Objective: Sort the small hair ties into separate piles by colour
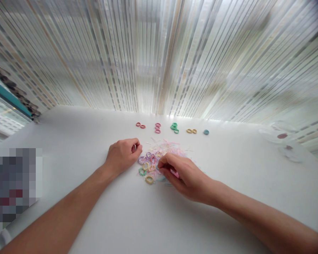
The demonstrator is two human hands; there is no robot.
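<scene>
My left hand rests on the white table left of a loose pile, its fingers curled in and nothing visible in them. At the pile's right side my right hand pinches thumb and forefinger together on a light blue hair tie, mostly hidden by the fingertips. Purple hair ties, a yellow hair tie and a green hair tie lie between the hands. Thin pastel strands or bands spread behind and under my right hand.
Along the back of the table lie red hair ties, pink ones, green ones, yellow ones and blue ones. A striped string curtain hangs behind. Clear round objects stand far right; a blurred-out item is at left.
</scene>
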